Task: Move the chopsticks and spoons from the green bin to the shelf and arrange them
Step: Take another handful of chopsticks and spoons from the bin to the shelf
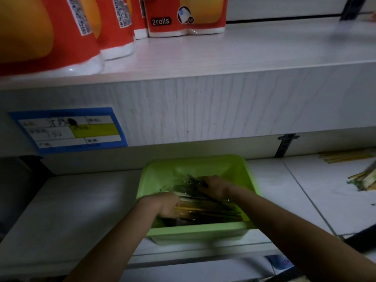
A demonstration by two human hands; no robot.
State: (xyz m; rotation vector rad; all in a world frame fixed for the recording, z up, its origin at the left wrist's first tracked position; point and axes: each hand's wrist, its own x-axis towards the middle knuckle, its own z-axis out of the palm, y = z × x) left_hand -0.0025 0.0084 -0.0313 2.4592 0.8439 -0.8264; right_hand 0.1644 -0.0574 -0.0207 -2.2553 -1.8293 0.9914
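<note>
A green bin point(195, 165) stands on the lower shelf point(81, 200) under the upper shelf's front board. Inside it lie plastic-wrapped packs of chopsticks point(211, 210), pale and brown, pointing left to right. Both hands are in the bin. My left hand point(165, 204) is closed around the left ends of the chopstick packs. My right hand point(213, 187) grips the wrapped dark-green tips of a pack further back. No spoons are visible.
More chopstick bundles point(345, 157) and another bundle point(364, 180) lie on the lower shelf at the right. Red and orange paper-roll packs point(183, 17) stand on the upper shelf point(264, 58). A blue price label point(69, 129) is stuck on its front board.
</note>
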